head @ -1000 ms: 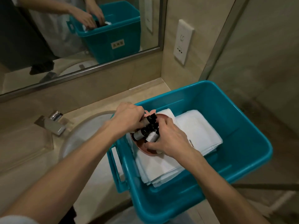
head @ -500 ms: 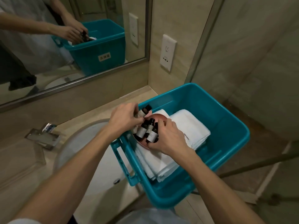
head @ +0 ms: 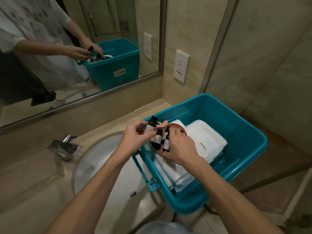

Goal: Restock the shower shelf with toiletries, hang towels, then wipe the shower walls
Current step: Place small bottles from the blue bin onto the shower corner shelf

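Teal bin (head: 236, 125) is sitting by the sink, towels (head: 206, 141) lying inside, pink dish (head: 177, 127) on top. Left hand (head: 135, 137) is pinching one bottle (head: 150, 127) upright; right hand (head: 180, 146) is curling around the other bottles (head: 162, 139), standing nearer it.

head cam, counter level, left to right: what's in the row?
Faucet → sink basin → left hand holding a dark bottle → right hand on the pink dish → folded white towels → teal bin's far wall.
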